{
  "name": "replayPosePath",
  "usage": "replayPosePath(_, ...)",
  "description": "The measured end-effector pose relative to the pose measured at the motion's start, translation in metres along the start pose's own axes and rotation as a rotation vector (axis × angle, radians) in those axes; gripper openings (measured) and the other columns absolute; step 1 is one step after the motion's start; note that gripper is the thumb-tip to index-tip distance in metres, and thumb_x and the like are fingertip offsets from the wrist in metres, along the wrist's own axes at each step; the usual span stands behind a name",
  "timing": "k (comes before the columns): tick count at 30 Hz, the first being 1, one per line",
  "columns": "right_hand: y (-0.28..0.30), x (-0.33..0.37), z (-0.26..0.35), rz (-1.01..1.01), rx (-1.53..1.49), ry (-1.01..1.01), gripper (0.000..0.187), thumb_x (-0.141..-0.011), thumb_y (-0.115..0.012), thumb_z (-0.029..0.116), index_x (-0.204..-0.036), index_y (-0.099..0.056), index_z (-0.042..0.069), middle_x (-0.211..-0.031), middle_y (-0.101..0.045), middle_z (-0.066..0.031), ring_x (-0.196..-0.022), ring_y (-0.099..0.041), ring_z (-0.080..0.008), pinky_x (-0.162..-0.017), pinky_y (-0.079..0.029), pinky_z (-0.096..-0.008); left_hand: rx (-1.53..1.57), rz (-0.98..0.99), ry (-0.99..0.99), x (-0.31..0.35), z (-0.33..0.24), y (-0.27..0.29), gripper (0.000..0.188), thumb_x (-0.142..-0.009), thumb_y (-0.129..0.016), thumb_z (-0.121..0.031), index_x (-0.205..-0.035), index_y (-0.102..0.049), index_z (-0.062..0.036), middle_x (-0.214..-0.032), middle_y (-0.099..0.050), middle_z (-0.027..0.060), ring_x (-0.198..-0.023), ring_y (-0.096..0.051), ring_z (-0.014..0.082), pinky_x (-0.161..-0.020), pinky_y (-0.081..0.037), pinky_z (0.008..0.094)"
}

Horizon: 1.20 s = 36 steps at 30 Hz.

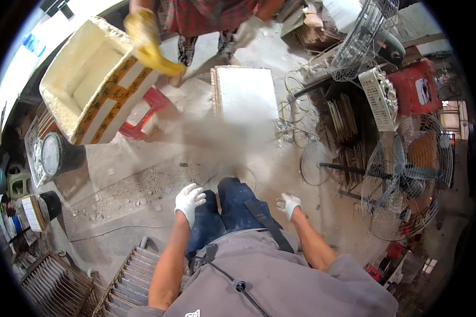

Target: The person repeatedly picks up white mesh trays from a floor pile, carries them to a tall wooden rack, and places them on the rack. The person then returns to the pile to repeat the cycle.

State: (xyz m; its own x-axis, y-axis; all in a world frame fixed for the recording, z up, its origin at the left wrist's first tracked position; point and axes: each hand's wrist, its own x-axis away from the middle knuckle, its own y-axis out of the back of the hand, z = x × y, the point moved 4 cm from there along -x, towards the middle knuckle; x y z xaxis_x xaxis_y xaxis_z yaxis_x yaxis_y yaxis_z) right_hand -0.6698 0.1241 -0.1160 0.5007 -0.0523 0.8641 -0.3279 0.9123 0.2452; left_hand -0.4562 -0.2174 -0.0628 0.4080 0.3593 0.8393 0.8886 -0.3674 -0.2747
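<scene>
My left hand [189,202], in a white glove, hovers beside my left thigh with its fingers a little apart and nothing in them. On the other side, my right hand [289,204] wears a similar white glove with a bare-looking fingertip area. It is held out by my right hip, fingers parted and empty. Neither hand touches an object. Ahead of my knees, beyond a grey blur in the middle of the view, lies a stack of boards [247,94] with a white top.
Across from me stands a person with a yellow glove [152,47] by a foam box [98,108], which rests over a red stool [152,113]. Dark bucket [71,155] at left; slatted racks [132,274] at lower left. Standing fans [402,177] and a red crate [415,87] line the right.
</scene>
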Motion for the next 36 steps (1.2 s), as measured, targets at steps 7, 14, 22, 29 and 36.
replayPosePath(7, 0.038, -0.096, -0.019, -0.159, 0.355, 0.301, 0.033, -0.081, -0.052, 0.026, -0.105, -0.051, 0.003, -0.092, -0.058, -0.0089, -0.071, -0.058, -0.0175, -0.055, -0.045, -0.0282, -0.024, 0.024, 0.009, -0.041, -0.003, -0.026, 0.053, -0.079, -0.046, -0.001, -0.128, -0.027, -0.0006, -0.123, -0.04, 0.0186, -0.105, -0.047, 0.0276, -0.084, -0.041, 0.0336)
replayPosePath(14, -0.035, -0.135, 0.147, -0.119, 0.313, 0.369, 0.053, -0.082, -0.05, 0.034, -0.119, -0.042, -0.003, -0.114, -0.05, -0.0141, -0.098, -0.047, -0.02, -0.08, -0.036, -0.0271, -0.041, 0.039, -0.144, -0.127, 0.01, -0.08, 0.072, -0.069, -0.04, 0.01, -0.134, -0.014, -0.0068, -0.138, -0.019, 0.014, -0.127, -0.018, 0.0271, -0.1, -0.023, 0.0335)
replayPosePath(22, -0.099, -0.244, 0.249, -0.01, 0.341, 0.433, 0.056, -0.083, -0.048, 0.034, -0.121, -0.038, -0.005, -0.114, -0.049, -0.0133, -0.097, -0.048, -0.0193, -0.08, -0.038, -0.0271, -0.604, -0.304, -0.035, -0.239, 0.0, -0.167, 0.075, -0.068, -0.043, 0.003, -0.135, -0.012, -0.0104, -0.133, -0.029, 0.0148, -0.12, -0.031, 0.0223, -0.091, -0.033, 0.0282)
replayPosePath(29, -0.118, -0.258, 0.246, -0.129, 0.187, 0.411, 0.047, -0.084, -0.05, 0.025, -0.12, -0.04, -0.003, -0.108, -0.051, -0.009, -0.088, -0.049, -0.0151, -0.07, -0.041, -0.0256, -0.694, -0.607, -0.267, -0.282, 0.028, -0.178, 0.07, -0.069, -0.042, -0.001, -0.133, -0.016, -0.0049, -0.127, -0.038, 0.0157, -0.11, -0.042, 0.0258, -0.092, -0.032, 0.0277)
replayPosePath(36, -0.111, -0.251, 0.241, -0.157, -0.001, 0.456, 0.039, -0.086, -0.049, 0.02, -0.116, -0.042, -0.004, -0.104, -0.053, -0.0092, -0.084, -0.051, -0.0144, -0.068, -0.042, -0.0252, -0.602, -0.665, -0.035, -0.273, 0.009, -0.192, 0.058, -0.068, -0.045, -0.002, -0.125, -0.032, -0.0001, -0.118, -0.046, 0.0154, -0.105, -0.046, 0.0256, -0.089, -0.034, 0.0276)
